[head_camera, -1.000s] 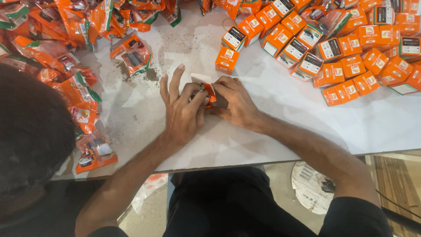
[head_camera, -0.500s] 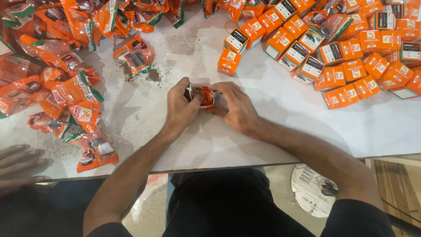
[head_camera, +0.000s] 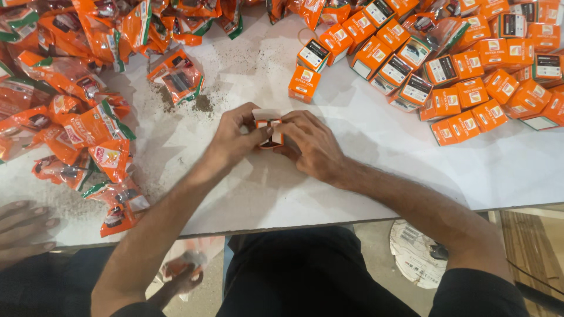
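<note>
- Hands meet at the middle of the white table [head_camera: 376,176]: the left hand [head_camera: 235,138] and the right hand [head_camera: 311,144] both pinch one small orange box [head_camera: 269,131] between fingertips and thumbs.
- Box sits just above the tabletop, held from both sides; its white flaps at the top stand partly open, so the closing looks unfinished. What is inside cannot be told.
- Left hand grips from 9 o'clock of the box, thumb pressing a flap; right hand grips from 3 o'clock, fingers curled round the far side.
- At 12 to 3 o'clock of the hands lies a large cluster of closed boxes [head_camera: 458,70], orange with dark and white panels, packed close and touching one another; these look done.
- One closed single box [head_camera: 304,84] stands apart from that cluster, at 1 o'clock and near the hands.
- At 9 to 11 o'clock lies a heap of orange pouches [head_camera: 82,111], clear-fronted with dark contents, loosely overlapping; these appear to be stock not yet boxed, and plenty remains.
- One pouch [head_camera: 179,76] lies nearer the hands at 11 o'clock, beside a scatter of dark crumbs [head_camera: 202,104] on the table.
- Judged by the two piles, the work seems somewhere in the middle: many boxes filled, many pouches left.
- At 8 o'clock, at the frame's edge, another person's hand [head_camera: 23,226] rests flat on the table's corner, fingers loosely together, touching nothing else.
</note>
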Action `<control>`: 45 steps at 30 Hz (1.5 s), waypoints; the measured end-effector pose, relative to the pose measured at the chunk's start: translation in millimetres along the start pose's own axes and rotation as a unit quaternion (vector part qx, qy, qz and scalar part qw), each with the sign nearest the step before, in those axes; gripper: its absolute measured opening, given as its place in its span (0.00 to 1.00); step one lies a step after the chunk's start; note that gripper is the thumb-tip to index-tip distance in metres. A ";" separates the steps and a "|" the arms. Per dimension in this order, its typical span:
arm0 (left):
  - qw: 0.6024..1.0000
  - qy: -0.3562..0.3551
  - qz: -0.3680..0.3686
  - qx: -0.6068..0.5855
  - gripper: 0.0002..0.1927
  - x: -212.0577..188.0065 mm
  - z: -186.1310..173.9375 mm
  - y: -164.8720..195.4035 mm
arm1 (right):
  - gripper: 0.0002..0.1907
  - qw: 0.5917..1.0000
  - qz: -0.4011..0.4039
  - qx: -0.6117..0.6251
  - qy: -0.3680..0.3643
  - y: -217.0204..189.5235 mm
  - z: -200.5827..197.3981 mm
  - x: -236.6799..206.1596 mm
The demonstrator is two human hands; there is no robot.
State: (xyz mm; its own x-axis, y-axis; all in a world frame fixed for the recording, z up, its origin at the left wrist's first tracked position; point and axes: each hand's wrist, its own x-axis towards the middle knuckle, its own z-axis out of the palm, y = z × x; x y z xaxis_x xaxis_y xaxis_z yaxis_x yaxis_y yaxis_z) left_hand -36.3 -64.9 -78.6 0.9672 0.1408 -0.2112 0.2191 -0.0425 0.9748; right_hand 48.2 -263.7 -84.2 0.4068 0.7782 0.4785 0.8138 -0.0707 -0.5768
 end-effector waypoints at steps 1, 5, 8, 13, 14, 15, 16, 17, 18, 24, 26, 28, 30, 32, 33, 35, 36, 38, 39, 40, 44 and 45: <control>0.999 0.017 0.008 0.044 0.13 -2.4 3.1 -1.1 | 0.26 1.000 0.000 -0.005 -0.003 1.1 0.0 -1.0; 0.908 0.078 0.328 0.248 0.18 -17.5 5.2 -5.0 | 0.28 1.000 -0.001 -0.011 -0.003 6.0 3.1 -6.3; 0.866 0.038 0.395 0.305 0.24 -23.6 -0.3 -6.2 | 0.32 0.995 0.091 0.027 -0.021 11.1 6.2 -7.7; 0.862 0.050 0.392 0.316 0.19 -22.7 -1.1 -6.7 | 0.33 0.994 0.100 0.038 -0.028 15.3 9.1 -9.8; 0.870 0.049 0.390 0.297 0.17 -22.0 0.0 -6.6 | 0.33 0.992 0.113 0.045 -0.033 15.7 9.2 -10.1; 0.878 0.048 0.387 0.278 0.16 -21.2 1.2 -6.3 | 0.33 0.993 0.109 0.043 -0.031 15.6 9.5 -10.6; 0.885 0.045 0.384 0.258 0.14 -20.6 2.0 -5.7 | 0.33 0.993 0.106 0.041 -0.028 15.5 9.8 -10.7; 0.872 0.047 0.395 0.284 0.14 -20.6 2.8 -5.8 | 0.33 0.994 0.104 0.037 -0.025 15.3 9.7 -11.0; 0.858 0.050 0.407 0.309 0.13 -21.0 3.2 -5.8 | 0.33 0.995 0.095 0.036 -0.019 15.2 9.2 -11.0; 0.798 0.010 0.451 0.401 0.16 -26.5 -2.7 -12.3 | 0.30 0.997 0.075 0.019 -0.018 12.4 6.2 -9.2; 0.823 0.035 0.427 0.372 0.16 -16.2 -6.3 -12.0 | 0.30 0.999 0.034 0.002 -0.004 9.6 6.5 -9.0; 0.857 0.091 0.403 0.308 0.18 6.4 -6.6 -9.5 | 0.30 0.997 -0.001 -0.077 -0.005 5.5 4.8 -11.4; 0.876 0.216 0.266 0.339 0.12 43.6 -0.4 -4.9 | 0.30 0.985 -0.022 -0.173 -0.017 1.0 -1.4 -16.8; 0.872 0.203 0.351 0.276 0.26 83.5 18.9 -3.7 | 0.31 0.956 -0.033 -0.289 -0.043 0.8 -21.6 -28.3; 0.887 0.183 0.325 0.273 0.28 100.7 33.4 -5.5 | 0.35 0.948 0.012 -0.314 -0.044 1.4 -35.3 -37.1; 0.879 0.166 0.314 0.319 0.36 127.0 67.8 -11.5 | 0.44 0.916 0.122 -0.381 -0.022 6.3 -70.2 -61.4; 0.855 0.170 0.325 0.367 0.42 135.7 84.2 -14.8 | 0.49 0.889 0.186 -0.420 0.000 9.9 -89.6 -77.4; 0.841 0.190 0.360 0.357 0.47 141.8 114.9 -20.3 | 0.59 0.858 0.166 -0.477 0.093 18.8 -124.5 -112.2; 0.834 0.200 0.375 0.352 0.50 141.3 128.0 -21.3 | 0.61 0.864 0.216 -0.444 0.100 26.8 -133.6 -126.6; 0.834 0.213 0.365 0.354 0.50 140.8 139.8 -20.2 | 0.63 0.867 0.266 -0.409 0.105 34.8 -140.5 -140.8; 0.834 0.263 0.326 0.360 0.54 138.3 173.5 -4.1 | 0.61 0.884 0.261 -0.365 0.133 81.9 -160.8 -168.5; 0.832 0.280 0.315 0.361 0.56 141.1 180.6 0.9 | 0.61 0.883 0.249 -0.375 0.135 94.6 -165.0 -169.0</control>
State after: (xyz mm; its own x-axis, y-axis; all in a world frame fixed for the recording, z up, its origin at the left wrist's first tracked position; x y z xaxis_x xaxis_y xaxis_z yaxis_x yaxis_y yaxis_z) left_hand 123.5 -223.7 -120.5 0.7523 0.2959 0.5887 -0.0934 -0.8365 0.5399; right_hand 124.9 -504.9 -110.4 0.7933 0.3648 0.4875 0.5112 -0.8340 -0.2077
